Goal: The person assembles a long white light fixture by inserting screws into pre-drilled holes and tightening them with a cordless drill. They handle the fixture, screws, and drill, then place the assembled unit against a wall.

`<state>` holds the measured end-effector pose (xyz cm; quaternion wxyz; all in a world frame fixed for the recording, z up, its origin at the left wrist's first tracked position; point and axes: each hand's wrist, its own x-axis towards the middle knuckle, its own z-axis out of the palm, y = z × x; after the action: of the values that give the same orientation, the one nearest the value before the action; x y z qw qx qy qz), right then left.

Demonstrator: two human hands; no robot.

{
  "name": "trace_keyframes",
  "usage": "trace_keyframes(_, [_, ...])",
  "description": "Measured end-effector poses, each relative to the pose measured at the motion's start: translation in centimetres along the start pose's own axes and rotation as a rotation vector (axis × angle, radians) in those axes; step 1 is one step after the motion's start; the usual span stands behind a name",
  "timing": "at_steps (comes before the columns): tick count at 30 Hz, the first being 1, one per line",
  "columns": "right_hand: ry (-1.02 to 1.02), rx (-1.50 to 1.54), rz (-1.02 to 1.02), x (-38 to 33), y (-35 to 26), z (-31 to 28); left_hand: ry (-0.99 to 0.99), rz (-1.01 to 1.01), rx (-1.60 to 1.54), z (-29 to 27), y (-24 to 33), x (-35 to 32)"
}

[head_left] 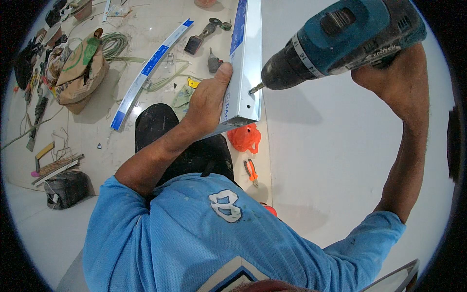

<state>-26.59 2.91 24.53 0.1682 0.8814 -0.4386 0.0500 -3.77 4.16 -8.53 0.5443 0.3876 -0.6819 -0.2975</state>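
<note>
My left hand (206, 100) grips a white metal channel (248, 63) with blue film on its side, near the channel's close end. The thumb lies along its edge, and the fingers underneath are hidden. In my right hand (396, 80) is a teal and black cordless drill (335, 41), pointed left at the channel. Its bit (256, 88) meets the white face close to that end, at a small dark spot whose nature I cannot make out. Just below the bit is a small dark hole (249, 106) in the same face. Whether the chuck is turning, I cannot tell.
On the floor to the left lie a long strip with blue film (154, 62), a hand tool with a black grip (197, 43), a cable coil (114, 45) and a brown paper bag (82, 73). Orange-handled pliers (251, 171) and an orange plastic bag (244, 137) are near my knees.
</note>
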Motion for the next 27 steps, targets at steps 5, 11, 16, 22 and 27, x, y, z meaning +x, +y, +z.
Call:
trace_keyframes(5, [0.01, -0.009, -0.03, 0.0, 0.3, 0.1, -0.076, -0.176, -0.223, -0.8, 1.4, 0.5])
trace_keyframes(11, [0.01, 0.013, -0.067, 0.7, 0.9, 0.7, -0.045, -0.506, -0.398, -1.5, 2.3, 0.7])
trace_keyframes(16, [0.006, 0.049, -0.117, 1.7, -0.9, 0.4, -0.055, -0.15, -0.465, -0.8, 1.1, -2.7])
trace_keyframes(22, [-0.003, 0.137, -0.214, 3.1, -4.1, -0.1, 0.064, 0.095, -0.181, -1.0, 0.4, -4.9])
trace_keyframes(27, [-0.03, 0.198, -0.283, 3.6, -5.6, -1.8, 0.065, 0.193, -0.175, -0.7, -2.4, -4.6])
